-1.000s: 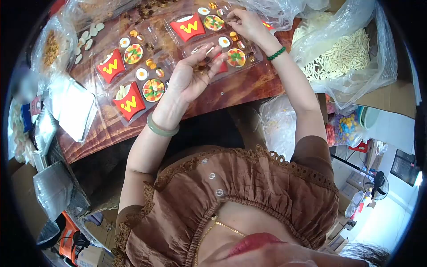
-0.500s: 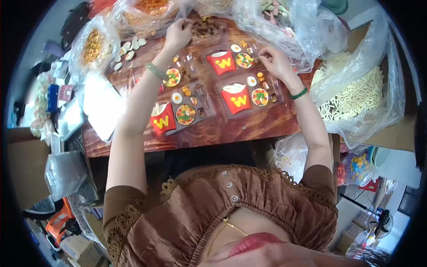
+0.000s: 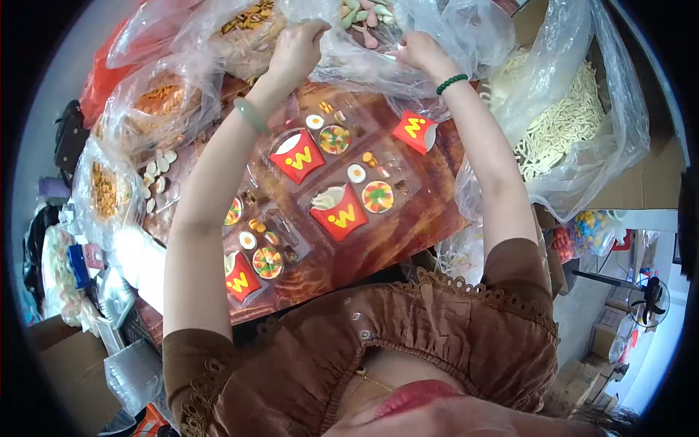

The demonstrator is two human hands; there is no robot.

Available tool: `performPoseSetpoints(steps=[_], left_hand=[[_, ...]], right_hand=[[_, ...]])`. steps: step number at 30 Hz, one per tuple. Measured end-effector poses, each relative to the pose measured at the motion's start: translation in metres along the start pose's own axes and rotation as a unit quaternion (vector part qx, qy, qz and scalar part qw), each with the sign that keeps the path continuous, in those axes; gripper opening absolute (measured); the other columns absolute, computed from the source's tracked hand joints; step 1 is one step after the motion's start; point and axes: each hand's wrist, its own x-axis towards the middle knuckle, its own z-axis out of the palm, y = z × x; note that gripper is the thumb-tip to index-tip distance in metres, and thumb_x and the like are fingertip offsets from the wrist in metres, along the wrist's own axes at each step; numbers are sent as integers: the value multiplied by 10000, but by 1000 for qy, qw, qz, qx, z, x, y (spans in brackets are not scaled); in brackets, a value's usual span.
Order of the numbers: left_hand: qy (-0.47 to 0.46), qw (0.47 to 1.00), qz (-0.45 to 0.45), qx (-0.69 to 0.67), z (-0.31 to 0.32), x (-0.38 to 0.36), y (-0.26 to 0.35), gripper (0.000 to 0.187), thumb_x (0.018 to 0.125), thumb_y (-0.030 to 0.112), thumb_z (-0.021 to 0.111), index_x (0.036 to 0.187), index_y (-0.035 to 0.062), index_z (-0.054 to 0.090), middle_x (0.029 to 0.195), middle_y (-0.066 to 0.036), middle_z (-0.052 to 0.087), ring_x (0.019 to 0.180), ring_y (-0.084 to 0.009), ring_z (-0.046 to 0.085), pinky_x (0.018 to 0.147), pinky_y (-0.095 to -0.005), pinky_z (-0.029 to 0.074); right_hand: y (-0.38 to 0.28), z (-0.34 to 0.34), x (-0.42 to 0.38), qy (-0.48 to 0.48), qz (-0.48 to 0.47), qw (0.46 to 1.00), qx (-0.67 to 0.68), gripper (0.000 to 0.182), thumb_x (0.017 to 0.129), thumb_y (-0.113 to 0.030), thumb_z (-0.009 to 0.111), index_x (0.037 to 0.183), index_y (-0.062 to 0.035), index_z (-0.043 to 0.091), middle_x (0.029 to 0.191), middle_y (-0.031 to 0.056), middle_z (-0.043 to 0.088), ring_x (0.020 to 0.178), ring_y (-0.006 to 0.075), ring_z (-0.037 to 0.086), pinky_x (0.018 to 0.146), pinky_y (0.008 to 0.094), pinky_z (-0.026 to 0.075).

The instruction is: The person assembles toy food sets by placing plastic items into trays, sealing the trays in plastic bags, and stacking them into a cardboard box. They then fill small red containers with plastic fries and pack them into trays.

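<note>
My left hand (image 3: 297, 52), wearing a pale green bangle, is over the clear bags at the back of the table, its fingers curled together; what they hold is hidden. My right hand (image 3: 424, 54), with a green bead bracelet, pinches the edge of a clear plastic bag (image 3: 349, 62) holding pastel drumstick-like pieces (image 3: 370, 16). Nearer me lie clear trays (image 3: 404, 175) with red fries cartons (image 3: 339, 213) marked in yellow, round pizza pieces (image 3: 378, 197), egg pieces (image 3: 356, 173) and small brown bits. One loose fries carton (image 3: 416, 132) lies below my right hand.
An open bag of cream-coloured fries pieces (image 3: 561, 116) stands in a cardboard box on the right. Bags of orange pieces (image 3: 164, 102) line the back left, beside loose pale oval pieces (image 3: 156, 171). A white sheet (image 3: 142, 266) lies at the table's left edge.
Both hands have moved away from the trays to the bags at the back. My view has shifted and turned, so the trays appear lower and tilted.
</note>
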Motion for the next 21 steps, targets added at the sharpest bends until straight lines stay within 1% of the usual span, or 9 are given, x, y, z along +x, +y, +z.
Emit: performPoseSetpoints(steps=[3, 7, 9, 11, 13, 15, 16, 20, 21], left_hand=[[46, 993, 112, 4, 59, 36, -20, 200, 792, 61, 623, 988, 49, 664, 886, -184, 671, 852, -385, 631, 767, -458, 502], [-35, 969, 235, 61, 97, 62, -4, 239, 785, 94, 625, 1021, 79, 662, 926, -152, 686, 901, -344, 643, 782, -445, 506], [-238, 960, 65, 134, 110, 63, -1, 255, 775, 105, 662, 1029, 89, 677, 1064, -134, 666, 983, -320, 635, 791, -420, 508], [-264, 956, 36, 124, 120, 65, -13, 263, 763, 122, 678, 1025, 100, 682, 1051, -132, 670, 982, -318, 637, 795, -421, 507], [-296, 948, 8, 113, 125, 64, -27, 271, 750, 140, 695, 1020, 110, 686, 1038, -129, 674, 981, -316, 639, 800, -422, 506], [-151, 958, 111, 219, 112, 66, -24, 226, 738, 155, 714, 961, 123, 695, 938, -138, 677, 892, -342, 646, 776, -426, 511], [-192, 971, -20, 138, 102, 64, -13, 126, 785, 190, 659, 843, 85, 696, 909, -172, 670, 881, -354, 649, 752, -454, 519], [22, 991, 30, 127, 132, 61, 4, 154, 792, 211, 654, 856, 77, 695, 887, -173, 669, 822, -356, 661, 731, -445, 532], [-46, 989, 27, 138, 136, 60, 16, 165, 819, 215, 643, 870, 64, 684, 863, -158, 667, 769, -324, 657, 693, -416, 532]], right_hand=[[21, 15, -4, 2, 18, 1000, 26, 316, 763, -294, 717, 948, -39, 686, 922, 199, 683, 914, 383, 651, 796, 430, 520], [48, 38, 3, 22, -43, 987, 154, 427, 758, -272, 728, 1112, -48, 645, 1001, 199, 679, 952, 359, 653, 837, 413, 513], [53, 45, 9, 46, -55, 977, 201, 459, 762, -245, 726, 1168, -55, 624, 1034, 197, 677, 974, 345, 653, 852, 406, 510], [54, 51, 15, -8, 79, 945, 316, 488, 768, -168, 701, 1232, -65, 592, 1085, 185, 672, 1024, 318, 645, 878, 392, 502], [40, 38, 11, -30, 103, 959, 261, 457, 831, -189, 653, 1263, -69, 562, 1068, 149, 683, 978, 279, 655, 844, 366, 508], [45, 45, 11, -53, 124, 969, 208, 429, 894, -211, 604, 1294, -74, 532, 1051, 113, 694, 933, 239, 665, 810, 340, 514], [51, 55, 16, -53, 146, 963, 221, 411, 905, -228, 587, 1284, -76, 540, 1046, 115, 694, 927, 246, 666, 807, 350, 514], [22, 20, -5, -20, 157, 968, 196, 403, 921, -281, 565, 1268, -78, 547, 1039, 129, 692, 931, 270, 664, 814, 371, 506], [21, 18, -7, -12, 155, 971, 182, 406, 922, -293, 564, 1267, -78, 547, 1039, 132, 691, 934, 275, 663, 818, 375, 504]])
